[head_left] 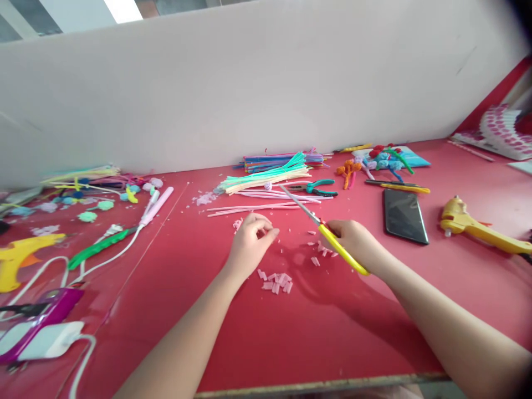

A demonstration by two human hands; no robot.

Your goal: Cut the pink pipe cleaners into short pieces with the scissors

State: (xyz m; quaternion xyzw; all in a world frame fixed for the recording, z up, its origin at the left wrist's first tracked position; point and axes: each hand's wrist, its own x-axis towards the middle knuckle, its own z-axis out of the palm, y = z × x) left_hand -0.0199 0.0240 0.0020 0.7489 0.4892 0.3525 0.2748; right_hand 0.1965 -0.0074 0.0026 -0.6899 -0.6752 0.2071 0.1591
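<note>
Forearms (195, 327) span the red table (332, 338), right hand (353, 241) clenched on yellow scissors (332, 244), left hand (251, 241) pinched shut on something unseen; cutting arguably goes best with fingertips (272, 235) clear.

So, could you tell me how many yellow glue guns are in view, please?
2: the left glue gun lies by the white cable; the right glue gun lies past the phone.

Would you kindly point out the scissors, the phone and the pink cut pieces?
scissors (338, 247): head view, yellow handle.
phone (404, 215): head view, screen middle.
pink cut pieces (277, 282): head view, heap centre.
</note>
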